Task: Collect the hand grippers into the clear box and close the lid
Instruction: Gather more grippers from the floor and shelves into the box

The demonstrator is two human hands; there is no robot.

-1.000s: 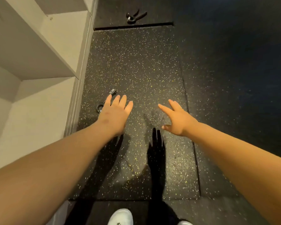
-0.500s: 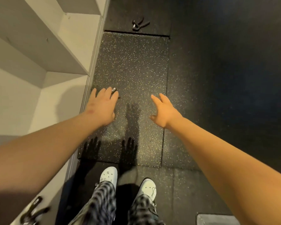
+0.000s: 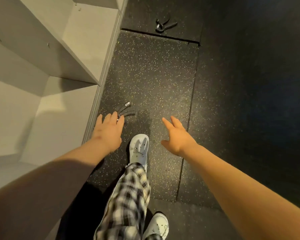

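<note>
Near hand gripper is lying on the speckled mat, left side, close to the base of the white shelf unit, with its handles pointing far and right. Left hand is reaching over it, grip apart, fingers straight, fingertips covering its near end. Contact: cannot tell. Far hand gripper is lying on the dark floor just past the mat's far edge, well apart from both hands. Right hand is hanging over the mat's right part, grip apart, fingers spread, holding nothing. White shoe and plaid trouser leg are standing between the two hands.
</note>
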